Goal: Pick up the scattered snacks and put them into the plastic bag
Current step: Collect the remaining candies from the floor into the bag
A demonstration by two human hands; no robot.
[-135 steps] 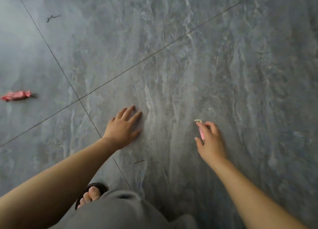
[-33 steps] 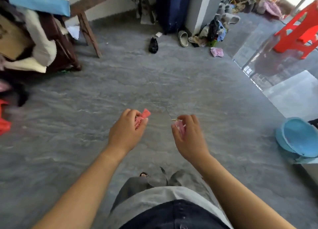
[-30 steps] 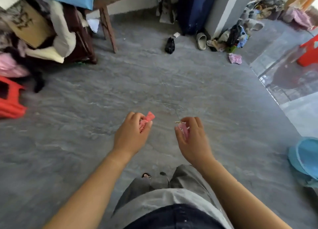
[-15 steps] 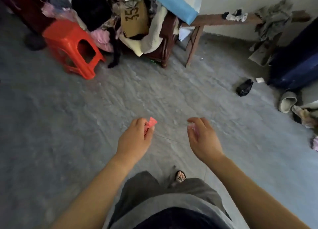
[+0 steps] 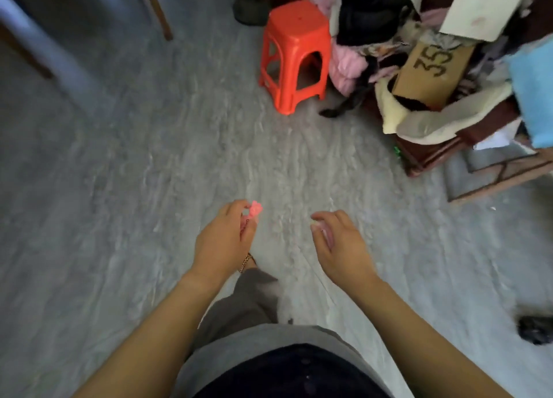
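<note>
My left hand [image 5: 223, 239] is closed around a red wrapped snack [image 5: 254, 210], whose twisted end sticks out past my fingers. My right hand [image 5: 339, 240] curls around a small pink wrapped snack [image 5: 326, 234], mostly hidden in the palm. Both hands hang at waist height over the grey marbled floor [image 5: 149, 188]. The picture is blurred by motion. No plastic bag is in view.
A red plastic stool [image 5: 294, 53] stands ahead on the floor. To its right is a heap of clothes, a cardboard box [image 5: 431, 68] and a wooden frame [image 5: 493, 173]. A dark object [image 5: 535, 329] lies at the right edge. Wooden legs [image 5: 158, 12] stand at the upper left.
The view has swung left: the stool and clutter pile slid toward the right. Both hands keep their snacks and stay in front of me. Earlier, my left hand took the red snack off the floor.
</note>
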